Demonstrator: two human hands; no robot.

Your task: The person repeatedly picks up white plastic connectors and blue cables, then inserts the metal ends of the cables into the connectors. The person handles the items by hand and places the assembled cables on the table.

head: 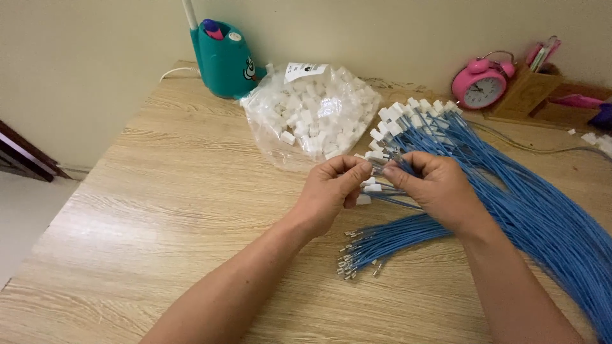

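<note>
Your 2 hands meet over the mid-table. Left hand point(331, 191) has thumb & fingers pinched narrow on a small white connector point(368, 167); right hand point(437, 188) is curled, fingertips pinching a blue wire point(398, 199) right at that connector, so the piece sits between your fingertips, above the wood.

Counts: 1 clear bag of white connectors point(315, 114), too many inside to count, lying just beyond your hands. 1 big bundle of blue wires w/ white ends point(510, 191), fanning from behind your right hand to the right edge of view. 1 smaller bunch of blue wires w/ bare metal tips point(382, 245), just below your hands. 1 teal lamp base point(223, 57) at the back wall. 1 pink alarm clock point(479, 84) & 1 wooden pen holder point(526, 92) back right.

Table point(159, 210): left edge runs diagonally, well apart from your left hand; bare wood lies to your left & near side. Right side is crowded w/ wire.
</note>
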